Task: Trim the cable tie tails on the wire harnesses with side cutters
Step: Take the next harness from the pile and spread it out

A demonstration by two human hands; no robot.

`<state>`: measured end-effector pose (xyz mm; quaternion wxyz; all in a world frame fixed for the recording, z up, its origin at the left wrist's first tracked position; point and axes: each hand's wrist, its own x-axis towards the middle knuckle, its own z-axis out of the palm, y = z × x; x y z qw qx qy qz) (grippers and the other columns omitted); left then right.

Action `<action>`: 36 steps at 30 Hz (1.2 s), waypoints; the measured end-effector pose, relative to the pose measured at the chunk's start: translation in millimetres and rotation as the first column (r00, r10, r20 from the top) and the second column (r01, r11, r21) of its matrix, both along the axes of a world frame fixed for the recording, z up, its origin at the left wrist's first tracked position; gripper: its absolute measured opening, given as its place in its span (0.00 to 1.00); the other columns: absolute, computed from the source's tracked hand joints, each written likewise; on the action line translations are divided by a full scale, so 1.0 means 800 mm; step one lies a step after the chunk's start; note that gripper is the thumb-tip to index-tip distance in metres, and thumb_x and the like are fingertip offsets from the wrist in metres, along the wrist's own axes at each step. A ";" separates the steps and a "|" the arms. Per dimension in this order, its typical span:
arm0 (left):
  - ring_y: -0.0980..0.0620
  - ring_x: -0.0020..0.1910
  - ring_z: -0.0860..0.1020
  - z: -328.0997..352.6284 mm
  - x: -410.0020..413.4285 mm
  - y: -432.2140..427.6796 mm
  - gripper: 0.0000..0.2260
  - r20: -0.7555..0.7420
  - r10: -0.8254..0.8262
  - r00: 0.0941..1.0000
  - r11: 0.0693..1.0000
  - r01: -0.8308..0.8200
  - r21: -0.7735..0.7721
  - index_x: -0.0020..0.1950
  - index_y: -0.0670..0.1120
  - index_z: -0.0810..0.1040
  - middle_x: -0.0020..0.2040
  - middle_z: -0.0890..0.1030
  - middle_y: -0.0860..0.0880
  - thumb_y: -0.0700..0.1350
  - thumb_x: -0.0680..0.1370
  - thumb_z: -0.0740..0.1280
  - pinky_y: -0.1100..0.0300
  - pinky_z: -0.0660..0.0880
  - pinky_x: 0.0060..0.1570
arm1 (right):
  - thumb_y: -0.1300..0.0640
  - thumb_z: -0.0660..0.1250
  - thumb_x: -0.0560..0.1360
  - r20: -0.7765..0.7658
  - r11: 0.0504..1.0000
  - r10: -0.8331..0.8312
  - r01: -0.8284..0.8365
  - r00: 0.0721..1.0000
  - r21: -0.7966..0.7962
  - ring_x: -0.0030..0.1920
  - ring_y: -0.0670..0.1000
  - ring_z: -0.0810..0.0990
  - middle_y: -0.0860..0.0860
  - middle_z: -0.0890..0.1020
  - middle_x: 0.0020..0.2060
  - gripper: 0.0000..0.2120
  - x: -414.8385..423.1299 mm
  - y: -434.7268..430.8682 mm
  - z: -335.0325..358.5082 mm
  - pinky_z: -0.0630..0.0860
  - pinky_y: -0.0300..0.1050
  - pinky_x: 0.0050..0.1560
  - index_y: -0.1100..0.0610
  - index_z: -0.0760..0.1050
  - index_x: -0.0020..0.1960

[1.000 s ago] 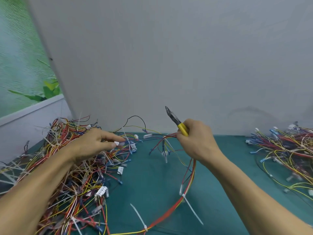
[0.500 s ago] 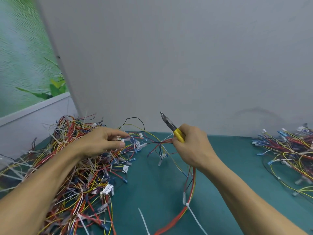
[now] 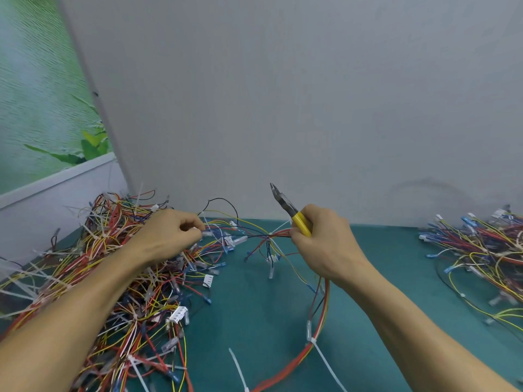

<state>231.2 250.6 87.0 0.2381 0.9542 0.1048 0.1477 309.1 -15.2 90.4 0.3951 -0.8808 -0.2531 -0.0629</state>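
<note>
over the green mat (image 3: 254, 321), right hand (image 3: 325, 244) grips side cutters (image 3: 288, 207), left hand (image 3: 169, 236) pinches harness wires (image 3: 256, 236).

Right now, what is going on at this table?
A person is working on wire harnesses at a green table. The right hand grips yellow-handled side cutters, tips pointing up and cutting nothing, and also holds one harness. The left hand pinches wire ends beside the left pile. A white tie tail on the harness is not yet trimmed.
</note>
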 end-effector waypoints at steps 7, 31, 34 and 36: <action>0.49 0.37 0.77 -0.006 0.009 -0.008 0.04 0.015 0.111 0.994 0.972 -0.112 0.208 0.45 0.54 0.77 0.36 0.80 0.51 0.51 0.77 0.64 0.58 0.71 0.38 | 0.57 0.62 0.75 0.011 0.999 0.039 -0.038 0.999 -0.013 0.34 0.56 0.71 0.53 0.74 0.32 0.06 -0.013 0.001 0.001 0.75 0.54 0.37 0.55 0.69 0.40; 0.70 0.57 0.71 0.006 -0.056 -0.070 0.21 0.074 -0.231 0.970 0.968 0.222 0.118 0.56 0.53 0.83 0.58 0.76 0.67 0.62 0.73 0.59 0.72 0.65 0.60 | 0.68 0.63 0.72 -0.484 0.529 -0.083 0.450 0.871 0.719 0.19 0.45 0.62 0.53 0.68 0.27 0.10 0.066 -0.108 0.100 0.59 0.35 0.24 0.58 0.69 0.34; 0.72 0.54 0.75 -0.013 -0.069 -0.121 0.22 -0.055 -0.382 0.922 0.921 0.376 -0.097 0.57 0.55 0.81 0.51 0.80 0.68 0.66 0.70 0.62 0.74 0.69 0.55 | 0.65 0.58 0.75 -0.537 0.397 -0.051 0.511 0.842 0.763 0.20 0.45 0.61 0.49 0.70 0.27 0.10 0.079 -0.142 0.123 0.58 0.34 0.26 0.56 0.68 0.36; 0.72 0.55 0.75 -0.033 -0.073 -0.146 0.27 -0.219 -0.452 0.865 0.889 0.416 -0.193 0.63 0.57 0.77 0.55 0.79 0.67 0.67 0.68 0.69 0.75 0.69 0.57 | 0.64 0.56 0.75 -0.549 0.303 -0.056 0.539 0.834 0.786 0.21 0.45 0.61 0.48 0.69 0.27 0.10 0.080 -0.163 0.127 0.57 0.35 0.28 0.55 0.68 0.36</action>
